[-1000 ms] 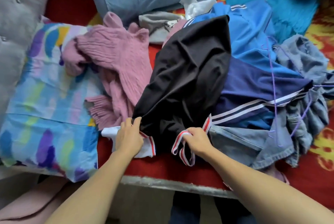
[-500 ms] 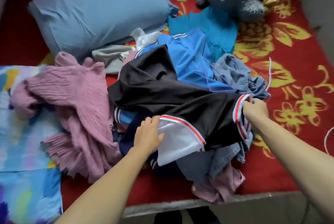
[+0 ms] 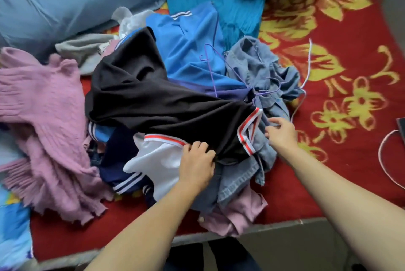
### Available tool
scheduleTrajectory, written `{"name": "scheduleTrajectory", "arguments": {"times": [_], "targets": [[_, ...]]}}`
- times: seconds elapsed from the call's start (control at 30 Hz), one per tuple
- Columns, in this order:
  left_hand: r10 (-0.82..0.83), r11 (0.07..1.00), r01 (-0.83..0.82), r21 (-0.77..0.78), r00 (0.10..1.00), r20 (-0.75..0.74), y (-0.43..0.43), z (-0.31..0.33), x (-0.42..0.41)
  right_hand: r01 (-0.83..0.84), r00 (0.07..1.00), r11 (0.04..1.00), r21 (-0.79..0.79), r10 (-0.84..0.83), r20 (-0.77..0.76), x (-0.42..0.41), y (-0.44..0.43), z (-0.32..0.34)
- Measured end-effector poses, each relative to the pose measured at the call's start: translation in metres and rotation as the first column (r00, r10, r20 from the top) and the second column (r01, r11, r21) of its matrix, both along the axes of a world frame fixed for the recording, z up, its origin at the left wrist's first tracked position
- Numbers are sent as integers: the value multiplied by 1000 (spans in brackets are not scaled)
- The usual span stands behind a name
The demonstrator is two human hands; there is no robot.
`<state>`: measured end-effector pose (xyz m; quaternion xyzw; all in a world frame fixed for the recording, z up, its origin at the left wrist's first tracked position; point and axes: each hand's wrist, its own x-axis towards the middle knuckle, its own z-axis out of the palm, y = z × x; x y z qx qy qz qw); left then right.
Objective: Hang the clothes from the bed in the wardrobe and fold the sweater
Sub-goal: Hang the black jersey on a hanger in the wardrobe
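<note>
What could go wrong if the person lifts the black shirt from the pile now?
1. The purple hangers lie tangled across the blue jacket and denim shirt next to the black shirt that the left hand grips; pulling may drag them along.
2. The pink garment lies at the bed edge and might slide off.

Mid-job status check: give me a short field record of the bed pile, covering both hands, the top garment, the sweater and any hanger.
left hand: grips the black garment at its edge, beside the white panel
right hand: next to the garment's red-striped cuff, over the denim shirt; grip unclear
black garment: spread across the top of the pile
pink sweater: unfolded, left of the pile
purple hanger: lies on the blue jacket and the denim shirt
wardrobe: not in view
</note>
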<state>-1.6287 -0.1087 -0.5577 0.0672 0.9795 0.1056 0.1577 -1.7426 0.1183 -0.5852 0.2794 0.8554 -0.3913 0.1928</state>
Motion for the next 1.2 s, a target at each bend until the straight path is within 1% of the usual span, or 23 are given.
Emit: {"name": "scheduleTrajectory", "arguments": {"times": [0.03, 0.07, 0.1, 0.13, 0.17, 0.2, 0.27, 0.33, 0.37, 0.43, 0.47, 0.53, 0.6, 0.63, 0.67, 0.7, 0.77, 0.8, 0.87, 0.97, 1.07, 1.13, 1.2], "targets": [[125, 985, -128, 118, 992, 33, 0, 1, -7, 0, 996, 998, -58, 6, 91, 6, 5, -1], [282, 913, -305, 271, 952, 119, -2, 7, -14, 26, 981, 987, -157, 5, 195, 14, 7, 0], [420, 777, -476, 413, 879, 224, -5, 14, -22, 55, 952, 968, -246, 23, 304, 22, 4, 1], [538, 628, -593, 504, 798, 270, -10, 22, -29, 63, 924, 950, -307, 60, 378, 30, 0, 3], [631, 524, -653, 546, 729, 265, -18, 31, -35, 53, 907, 942, -331, 94, 412, 37, -5, 3], [698, 450, -684, 574, 670, 251, -28, 39, -40, 32, 909, 944, -328, 109, 402, 42, -11, 3], [780, 314, -725, 613, 565, 269, -47, 59, -48, -43, 956, 973, -226, 106, 275, 45, -23, 5], [809, 152, -759, 633, 464, 361, -62, 72, -51, -74, 986, 969, -235, 106, 126, 43, -40, 12], [802, 97, -773, 627, 434, 411, -67, 76, -50, -76, 989, 939, -334, 114, 93, 42, -51, 18], [771, 57, -799, 598, 416, 483, -70, 83, -43, -31, 981, 823, -567, 133, 139, 38, -79, 34], [763, 45, -818, 574, 399, 509, -71, 86, -38, 20, 981, 783, -621, 105, 164, 36, -91, 41], [792, 12, -848, 530, 332, 513, -71, 97, -31, 117, 991, 819, -561, -56, 123, 30, -108, 55], [811, -57, -861, 505, 255, 526, -74, 105, -20, 142, 985, 921, -362, -168, -41, 26, -113, 69], [809, -46, -864, 502, 263, 526, -72, 107, -12, 127, 979, 951, -280, -166, -118, 26, -113, 74], [809, 49, -864, 501, 329, 488, -70, 107, -3, 100, 978, 962, -255, -142, -154, 26, -113, 78], [788, 215, -845, 489, 446, 424, -66, 102, 7, 67, 983, 956, -286, -112, -145, 28, -112, 81], [661, 515, -737, 438, 666, 345, -55, 93, 27, 66, 998, 893, -445, -62, 24, 35, -115, 86], [593, 615, -675, 407, 737, 325, -50, 86, 36, 91, 990, 864, -495, -26, 138, 41, -115, 89], [491, 726, -575, 377, 818, 300, -38, 74, 52, 117, 953, 841, -528, 55, 299, 53, -109, 86], [408, 735, -546, 402, 830, 380, -24, 58, 72, 137, 919, 848, -513, 85, 385, 71, -96, 69], [461, 728, -572, 377, 816, 348, -27, 48, 84, 255, 925, 827, -501, -58, 375, 82, -89, 58], [596, 643, -673, 365, 739, 313, -36, 42, 84, 328, 916, 803, -498, -143, 374, 81, -86, 54], [697, 554, -755, 351, 651, 299, -48, 34, 78, 298, 939, 824, -482, -161, 305, 81, -83, 49]]}}
